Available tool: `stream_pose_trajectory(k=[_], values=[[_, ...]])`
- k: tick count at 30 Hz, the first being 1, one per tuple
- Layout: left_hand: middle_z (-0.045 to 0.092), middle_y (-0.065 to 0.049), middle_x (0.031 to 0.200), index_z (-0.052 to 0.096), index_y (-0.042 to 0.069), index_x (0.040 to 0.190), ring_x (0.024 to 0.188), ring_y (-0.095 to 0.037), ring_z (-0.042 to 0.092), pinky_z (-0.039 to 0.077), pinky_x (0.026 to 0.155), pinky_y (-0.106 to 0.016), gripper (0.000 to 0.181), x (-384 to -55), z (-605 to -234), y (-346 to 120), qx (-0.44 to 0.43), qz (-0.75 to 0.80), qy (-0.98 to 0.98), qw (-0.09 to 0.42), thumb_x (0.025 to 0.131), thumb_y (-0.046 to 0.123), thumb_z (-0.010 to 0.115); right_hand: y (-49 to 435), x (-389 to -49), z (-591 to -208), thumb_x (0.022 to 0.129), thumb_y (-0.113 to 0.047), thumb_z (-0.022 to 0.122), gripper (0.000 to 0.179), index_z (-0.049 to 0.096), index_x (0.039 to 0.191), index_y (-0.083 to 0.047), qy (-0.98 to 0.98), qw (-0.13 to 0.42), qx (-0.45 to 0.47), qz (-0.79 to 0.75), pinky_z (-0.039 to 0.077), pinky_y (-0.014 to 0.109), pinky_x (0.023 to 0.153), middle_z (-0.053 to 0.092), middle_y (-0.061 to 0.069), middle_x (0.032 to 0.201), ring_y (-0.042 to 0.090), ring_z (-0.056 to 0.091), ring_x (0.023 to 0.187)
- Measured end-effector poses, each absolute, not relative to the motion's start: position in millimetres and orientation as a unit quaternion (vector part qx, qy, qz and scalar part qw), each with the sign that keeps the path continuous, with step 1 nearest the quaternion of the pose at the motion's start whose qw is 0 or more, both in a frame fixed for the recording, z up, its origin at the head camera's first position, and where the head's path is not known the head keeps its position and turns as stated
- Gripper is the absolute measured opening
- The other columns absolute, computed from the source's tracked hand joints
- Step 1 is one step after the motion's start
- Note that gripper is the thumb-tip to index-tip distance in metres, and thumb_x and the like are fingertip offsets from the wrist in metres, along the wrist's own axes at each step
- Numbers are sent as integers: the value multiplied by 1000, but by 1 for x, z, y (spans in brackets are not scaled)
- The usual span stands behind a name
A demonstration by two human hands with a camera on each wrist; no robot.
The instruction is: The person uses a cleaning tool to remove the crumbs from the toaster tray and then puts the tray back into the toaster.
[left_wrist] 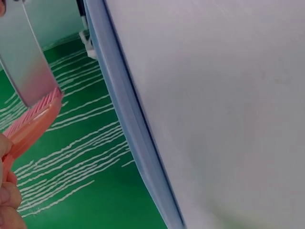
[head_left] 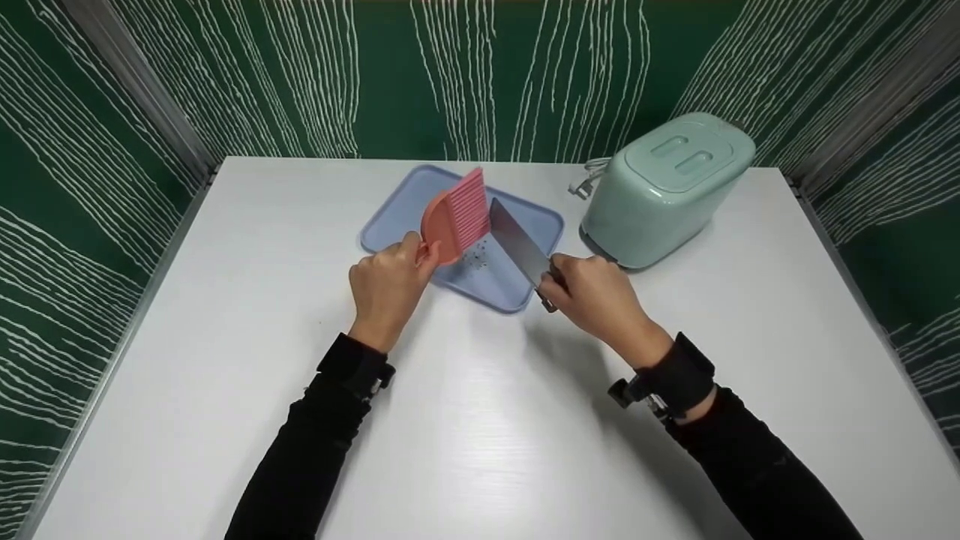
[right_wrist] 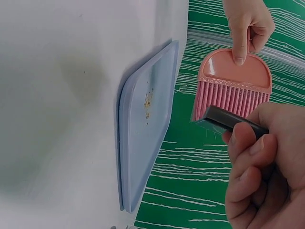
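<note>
My left hand [head_left: 388, 283] grips the handle of a small coral-pink hand brush [head_left: 441, 225], its pink bristles pointing up and to the right over the tray. In my right hand [head_left: 600, 296] is a wide-bladed kitchen knife [head_left: 519, 246], held by its dark handle with the blade slanting toward the bristles. The left wrist view shows the bristle tips right at the end of the blade [left_wrist: 29, 62]. Beneath both lies a light blue rectangular tray [head_left: 405, 201], with a scatter of crumbs [head_left: 476, 256] near its middle.
A mint green two-slot toaster [head_left: 667, 199] stands on the white table [head_left: 465, 420] to the right of the tray. Its pale cord and plug [head_left: 583, 186] lie behind it on the left. Green panels with white streaks [head_left: 450, 82] enclose the table's back and sides.
</note>
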State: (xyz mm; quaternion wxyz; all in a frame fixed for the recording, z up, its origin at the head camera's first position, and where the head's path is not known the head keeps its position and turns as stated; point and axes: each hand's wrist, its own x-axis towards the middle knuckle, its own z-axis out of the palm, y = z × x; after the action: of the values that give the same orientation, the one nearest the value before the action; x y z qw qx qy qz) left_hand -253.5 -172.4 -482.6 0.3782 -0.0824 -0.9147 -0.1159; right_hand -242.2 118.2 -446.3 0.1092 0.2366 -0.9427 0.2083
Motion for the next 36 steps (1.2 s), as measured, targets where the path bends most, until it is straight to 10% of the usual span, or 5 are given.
stream_pose_trajectory(k=[36], values=[[64,-8,57,68,6,81,43,-23,55,46,40,-41,33,-252,-479,-177,-62,-147,-916,368,101,32,75,118,-243,-446,98,-16,62,29,50,72,-15,-944,105,222,222,33,32,53,39,-6,61,17,44,57]])
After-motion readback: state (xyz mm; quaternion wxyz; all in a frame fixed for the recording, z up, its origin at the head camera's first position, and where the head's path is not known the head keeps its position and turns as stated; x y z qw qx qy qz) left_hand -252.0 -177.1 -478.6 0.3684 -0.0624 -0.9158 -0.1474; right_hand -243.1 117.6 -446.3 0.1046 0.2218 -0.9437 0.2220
